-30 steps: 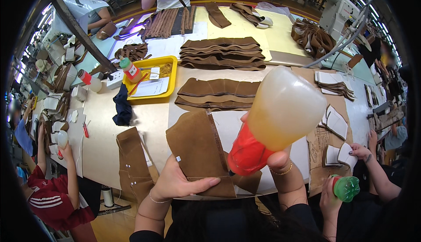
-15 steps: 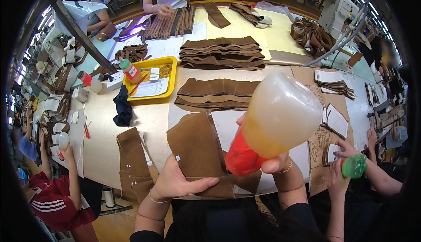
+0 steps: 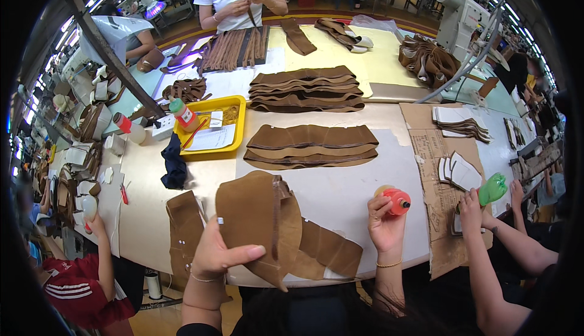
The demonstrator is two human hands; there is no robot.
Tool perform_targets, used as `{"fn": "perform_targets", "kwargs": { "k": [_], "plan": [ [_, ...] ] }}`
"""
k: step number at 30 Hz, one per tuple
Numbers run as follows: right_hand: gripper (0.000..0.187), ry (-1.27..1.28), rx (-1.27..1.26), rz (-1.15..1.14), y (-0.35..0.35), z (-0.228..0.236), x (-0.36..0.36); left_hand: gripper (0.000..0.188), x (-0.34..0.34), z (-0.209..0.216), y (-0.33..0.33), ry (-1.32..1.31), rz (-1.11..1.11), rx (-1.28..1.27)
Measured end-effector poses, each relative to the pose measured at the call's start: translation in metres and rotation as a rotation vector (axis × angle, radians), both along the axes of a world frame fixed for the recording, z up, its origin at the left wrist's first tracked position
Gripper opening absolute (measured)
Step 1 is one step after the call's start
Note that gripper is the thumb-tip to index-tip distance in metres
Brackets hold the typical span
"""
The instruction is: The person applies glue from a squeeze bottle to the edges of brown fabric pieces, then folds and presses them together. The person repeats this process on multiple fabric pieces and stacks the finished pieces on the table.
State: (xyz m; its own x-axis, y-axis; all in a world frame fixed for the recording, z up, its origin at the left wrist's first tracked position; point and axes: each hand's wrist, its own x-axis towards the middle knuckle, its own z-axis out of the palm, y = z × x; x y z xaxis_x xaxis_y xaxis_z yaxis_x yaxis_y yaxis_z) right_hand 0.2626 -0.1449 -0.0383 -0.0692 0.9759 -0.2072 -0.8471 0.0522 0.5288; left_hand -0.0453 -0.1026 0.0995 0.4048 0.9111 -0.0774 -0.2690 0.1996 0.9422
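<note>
My left hand is closed on a brown leather piece, its thumb on the face and its fingers hidden behind. The piece is lifted and partly curled, with a dark strip along its seam. Off to the right, my right hand grips a squeeze bottle with a red top; its dark nozzle tip points up toward me. More brown leather lies flat on the table between my hands, partly behind the lifted piece. Another brown piece lies to the left of my left hand.
Beyond my hands lie folded brown strips and a taller stack. A yellow tray holds a bottle and papers; a dark cloth is beside it. On the right, a co-worker's hand holds a green bottle above cardboard.
The bottle in my right hand has moved down and away from the leather to the right, turning from base-up to nozzle-up. My left hand has raised and tilted its leather piece.
</note>
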Motion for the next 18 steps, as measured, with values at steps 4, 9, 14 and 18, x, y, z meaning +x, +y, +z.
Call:
{"fn": "perform_targets", "kwargs": {
  "k": [4, 9, 14, 18],
  "plan": [
    [0.031, -0.047, 0.015, -0.099, -0.003, -0.027, 0.009, 0.070, -0.008, 0.002, 0.005, -0.091, 0.138, -0.022],
    [0.048, -0.268, 0.105, -0.110, 0.008, -0.042, 0.020, 0.077, -0.012, 0.015, 0.013, -0.140, 0.256, 0.043],
    [0.056, -0.672, 0.156, 0.027, -0.012, -0.011, -0.010, 0.072, -0.040, 0.012, 0.027, -0.179, 0.112, 0.210],
    [0.050, -1.611, 0.289, 0.377, -0.008, -0.008, -0.052, 0.079, -0.055, 0.008, 0.029, 0.157, 0.264, 0.316]
  ]
}}
